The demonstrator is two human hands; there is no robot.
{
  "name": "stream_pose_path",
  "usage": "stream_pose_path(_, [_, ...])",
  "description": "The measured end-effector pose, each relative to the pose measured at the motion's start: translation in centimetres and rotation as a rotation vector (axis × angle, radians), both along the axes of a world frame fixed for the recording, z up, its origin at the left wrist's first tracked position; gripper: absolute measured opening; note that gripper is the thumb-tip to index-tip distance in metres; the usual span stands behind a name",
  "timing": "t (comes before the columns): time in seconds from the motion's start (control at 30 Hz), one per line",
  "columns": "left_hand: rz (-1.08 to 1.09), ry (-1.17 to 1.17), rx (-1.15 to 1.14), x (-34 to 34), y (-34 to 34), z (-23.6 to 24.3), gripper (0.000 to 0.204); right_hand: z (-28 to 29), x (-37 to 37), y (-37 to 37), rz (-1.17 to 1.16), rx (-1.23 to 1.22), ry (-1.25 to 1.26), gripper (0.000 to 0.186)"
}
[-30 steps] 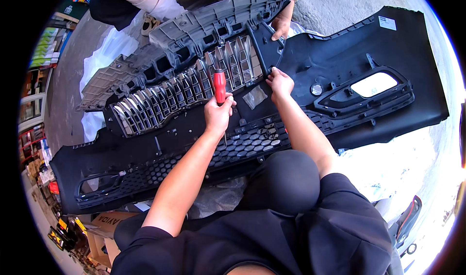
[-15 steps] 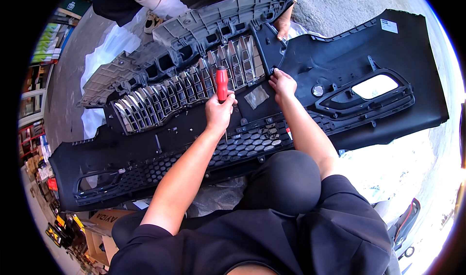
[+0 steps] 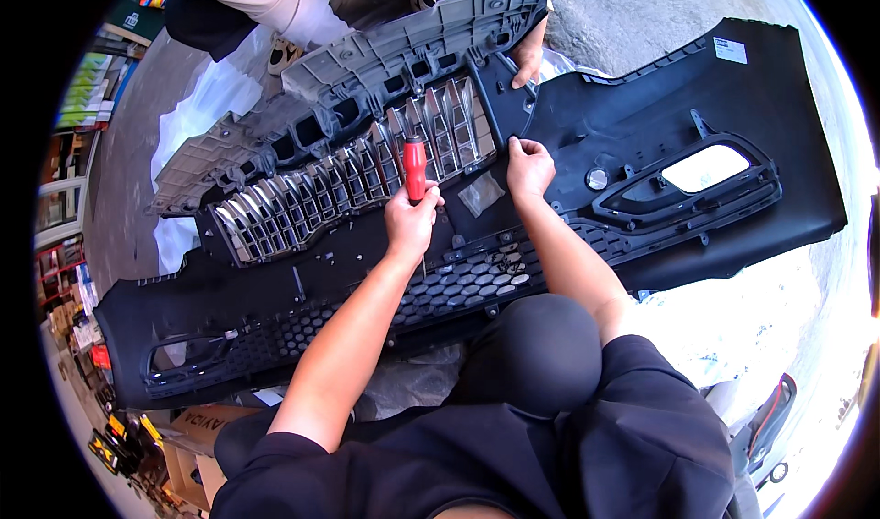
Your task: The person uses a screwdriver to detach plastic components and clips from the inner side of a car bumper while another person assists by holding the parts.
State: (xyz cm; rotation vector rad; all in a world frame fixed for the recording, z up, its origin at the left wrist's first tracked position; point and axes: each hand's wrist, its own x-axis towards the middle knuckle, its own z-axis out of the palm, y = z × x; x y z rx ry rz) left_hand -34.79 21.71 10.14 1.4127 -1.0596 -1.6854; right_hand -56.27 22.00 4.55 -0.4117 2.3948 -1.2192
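Observation:
A black car bumper (image 3: 568, 125) lies inside-up across the floor in front of me, with a chrome-slatted grille (image 3: 367, 166) set in its middle. My left hand (image 3: 410, 224) is closed around a screwdriver with a red handle (image 3: 415, 166); the handle points up and the thin shaft runs down below my fist. At the grille's right end, my right hand (image 3: 532, 166) pinches at the black edge, its fingertips pressed together. What lies between those fingertips is hidden. A small clear plastic bag (image 3: 480, 194) lies on the bumper between my hands.
Along the grille's far side stands a grey ribbed plastic panel (image 3: 367, 56). A co-worker crouches beyond it, one hand (image 3: 526, 64) at the panel's right end. Cardboard boxes (image 3: 197, 427) and shelves of goods (image 3: 69, 272) are at the left. Plastic sheeting (image 3: 197, 107) lies on the floor.
My right hand has closed more tightly at the grille's edge and sits slightly lower. The screwdriver has shifted slightly left and down with my left hand. The co-worker's hand has moved slightly.

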Motion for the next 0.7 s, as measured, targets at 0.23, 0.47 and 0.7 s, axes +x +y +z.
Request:
stream_pose_path(0.23, [-0.034, -0.021, 0.021, -0.3, -0.1, 0.7, 0.017, -3.5, -0.7, 0.0, -0.087, -0.304, -0.436, 0.024])
stream_pose_path(0.47, [-0.069, 0.025, -0.028, -1.6, -1.3, 0.9, 0.015, -2.0, -0.6, 1.3, -0.119, -0.420, -0.700, 0.028])
stream_pose_path(0.7, [-0.372, -0.236, -0.276, -4.2, -1.4, 2.2, 0.021, 10.3, -2.6, 1.8, 0.636, -0.399, -0.585, 0.047])
